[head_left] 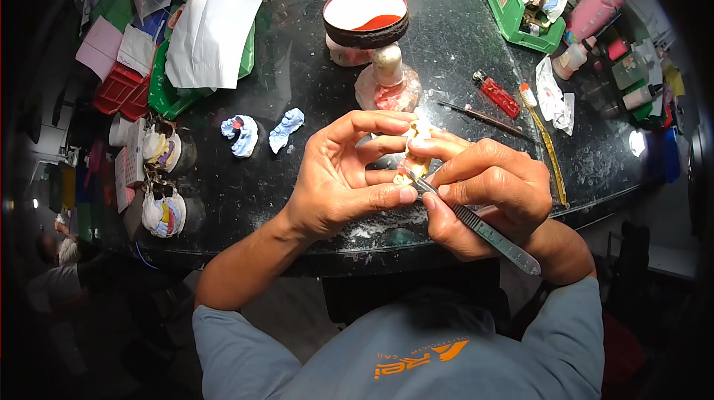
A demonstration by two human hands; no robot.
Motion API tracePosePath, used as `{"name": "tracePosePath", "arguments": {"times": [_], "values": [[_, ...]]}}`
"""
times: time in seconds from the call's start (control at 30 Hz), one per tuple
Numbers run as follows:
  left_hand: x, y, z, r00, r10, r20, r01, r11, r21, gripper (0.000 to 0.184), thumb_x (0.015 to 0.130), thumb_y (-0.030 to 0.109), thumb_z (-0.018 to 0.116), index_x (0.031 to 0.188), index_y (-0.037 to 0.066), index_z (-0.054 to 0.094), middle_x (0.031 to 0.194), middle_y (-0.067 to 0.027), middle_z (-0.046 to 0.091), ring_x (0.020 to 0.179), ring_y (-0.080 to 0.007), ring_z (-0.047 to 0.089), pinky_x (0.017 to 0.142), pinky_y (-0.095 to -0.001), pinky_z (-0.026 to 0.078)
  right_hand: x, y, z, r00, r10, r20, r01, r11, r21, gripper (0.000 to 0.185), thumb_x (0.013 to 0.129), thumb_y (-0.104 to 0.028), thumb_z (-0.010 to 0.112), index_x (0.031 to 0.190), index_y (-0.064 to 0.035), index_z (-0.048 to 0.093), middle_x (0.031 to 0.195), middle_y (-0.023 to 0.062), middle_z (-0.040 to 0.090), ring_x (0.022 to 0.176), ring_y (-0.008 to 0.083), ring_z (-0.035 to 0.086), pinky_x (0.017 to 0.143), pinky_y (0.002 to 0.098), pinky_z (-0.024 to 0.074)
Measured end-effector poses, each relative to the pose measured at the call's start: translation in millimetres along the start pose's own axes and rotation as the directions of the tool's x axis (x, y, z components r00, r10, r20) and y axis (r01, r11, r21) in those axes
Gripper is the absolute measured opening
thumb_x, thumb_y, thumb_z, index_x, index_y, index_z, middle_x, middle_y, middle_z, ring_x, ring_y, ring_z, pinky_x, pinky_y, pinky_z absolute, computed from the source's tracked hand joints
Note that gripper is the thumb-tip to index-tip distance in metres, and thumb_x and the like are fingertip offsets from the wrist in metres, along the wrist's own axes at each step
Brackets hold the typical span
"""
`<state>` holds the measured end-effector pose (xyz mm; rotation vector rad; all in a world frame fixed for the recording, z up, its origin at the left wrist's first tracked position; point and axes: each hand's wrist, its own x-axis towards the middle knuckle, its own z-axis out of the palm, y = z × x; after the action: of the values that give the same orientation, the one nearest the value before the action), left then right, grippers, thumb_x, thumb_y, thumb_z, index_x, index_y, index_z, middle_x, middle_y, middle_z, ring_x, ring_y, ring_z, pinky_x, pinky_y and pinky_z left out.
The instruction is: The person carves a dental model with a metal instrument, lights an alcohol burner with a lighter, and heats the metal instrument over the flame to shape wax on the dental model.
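Observation:
My left hand (335,177) is closed around a small cream and pink dental model (418,166), its thumb and fingertips on the edges. Between the fingers of my right hand (494,184) is a grey metal scalpel (487,231). The scalpel's tip end meets the model near my left thumb; the blade itself is too small to make out. My right index finger also reaches the model's upper part. Beyond both hands stands a round dish of red and white material (366,11) on a plaster-like stand (387,87).
Two blue-white dental casts (239,136) (286,130) lie left of my hands, with mounted models (163,210) farther left. A red lighter (497,95), a thin brown tool (483,119) and a toothbrush (547,139) lie right. Green bins (513,17) and papers (212,35) stand behind.

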<state>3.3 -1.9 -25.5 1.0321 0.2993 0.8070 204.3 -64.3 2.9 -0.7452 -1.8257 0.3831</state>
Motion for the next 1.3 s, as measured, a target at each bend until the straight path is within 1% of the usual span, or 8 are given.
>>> {"name": "tracePosePath", "arguments": {"times": [0.23,0.4,0.57,0.7,0.93,1.07,1.13,1.3], "values": [[0,2,1,1.0,-0.023,-0.003,0.023,0.999,-0.032,0.056,0.076,-0.01,0.074,0.127,-0.003,0.051,0.132,-0.0154,0.05,0.124,-0.0253,0.052,0.099,-0.0399,0.055,3,1,-1,1.0,-0.026,0.013,0.026,0.999,0.029,0.017,0.072,0.008,0.07,0.082,0.0004,0.059,0.079,0.0151,0.065,0.087,0.0325,0.072,0.087,0.0504,0.0579],[1,2,2,0.996,-0.079,-0.042,0.077,0.996,-0.045,0.055,0.08,0.012,0.076,0.128,0.0,0.052,0.137,-0.0193,0.051,0.126,-0.0294,0.053,0.107,-0.0451,0.046,3,9,0,0.99,-0.012,-0.141,0.02,0.998,0.059,0.017,0.068,0.006,0.074,0.078,-0.0006,0.063,0.077,0.0123,0.066,0.085,0.0274,0.074,0.07,0.0331,0.0586],[0,6,4,0.988,-0.139,-0.063,0.132,0.986,-0.099,0.051,0.086,0.017,0.072,0.129,-0.002,0.05,0.136,-0.0207,0.052,0.127,-0.029,0.054,0.103,-0.0401,0.051,1,10,1,0.984,0.001,-0.177,0.009,0.999,0.051,0.018,0.068,0.008,0.073,0.079,-0.0006,0.062,0.078,0.0124,0.066,0.083,0.0256,0.073,0.067,0.0318,0.0573],[1,6,4,0.988,-0.138,-0.07,0.132,0.988,-0.081,0.051,0.089,0.021,0.071,0.129,-0.002,0.05,0.137,-0.0218,0.051,0.125,-0.0282,0.055,0.098,-0.0365,0.055,6,7,-4,0.994,-0.044,-0.097,0.044,0.999,0.0,0.017,0.072,0.013,0.065,0.083,0.0025,0.058,0.076,0.0138,0.061,0.069,0.0194,0.065,0.078,0.0417,0.0628],[1,2,2,0.988,-0.11,-0.107,0.105,0.993,-0.051,0.043,0.097,0.029,0.061,0.125,-0.002,0.052,0.128,-0.023,0.058,0.117,-0.0283,0.061,0.094,-0.0365,0.057,6,3,-2,0.998,-0.032,-0.061,0.03,0.999,-0.032,0.016,0.072,0.011,0.067,0.083,0.0021,0.058,0.075,0.0136,0.061,0.066,0.0196,0.065,0.075,0.041,0.0635],[1,1,5,0.987,-0.097,-0.127,0.1,0.995,0.021,0.043,0.101,0.034,0.053,0.123,-0.003,0.053,0.119,-0.023,0.064,0.111,-0.0273,0.065,0.088,-0.037,0.059,5,5,1,0.992,-0.01,-0.125,0.008,1.0,-0.016,0.02,0.068,0.007,0.075,0.082,-0.0014,0.064,0.08,0.0123,0.067,0.082,0.0242,0.074,0.067,0.0309,0.059],[1,2,5,0.984,-0.113,-0.137,0.118,0.993,0.03,0.044,0.103,0.035,0.05,0.123,-0.004,0.053,0.117,-0.0226,0.064,0.108,-0.0262,0.066,0.087,-0.0366,0.059,6,6,1,0.993,-0.011,-0.119,0.01,1.0,-0.006,0.021,0.068,0.008,0.074,0.085,0.0006,0.064,0.08,0.0132,0.067,0.08,0.0255,0.073,0.071,0.0342,0.061],[-1,5,8,0.978,-0.101,-0.184,0.111,0.993,0.041,0.039,0.105,0.029,0.047,0.123,-0.005,0.057,0.098,-0.0095,0.066,0.087,-0.0145,0.066,0.075,-0.0318,0.06,6,7,8,0.997,0.019,-0.071,-0.018,1.0,0.015,0.023,0.068,0.009,0.074,0.088,0.0025,0.067,0.082,0.0137,0.066,0.08,0.0267,0.072,0.077,0.0381,0.0626]]}}
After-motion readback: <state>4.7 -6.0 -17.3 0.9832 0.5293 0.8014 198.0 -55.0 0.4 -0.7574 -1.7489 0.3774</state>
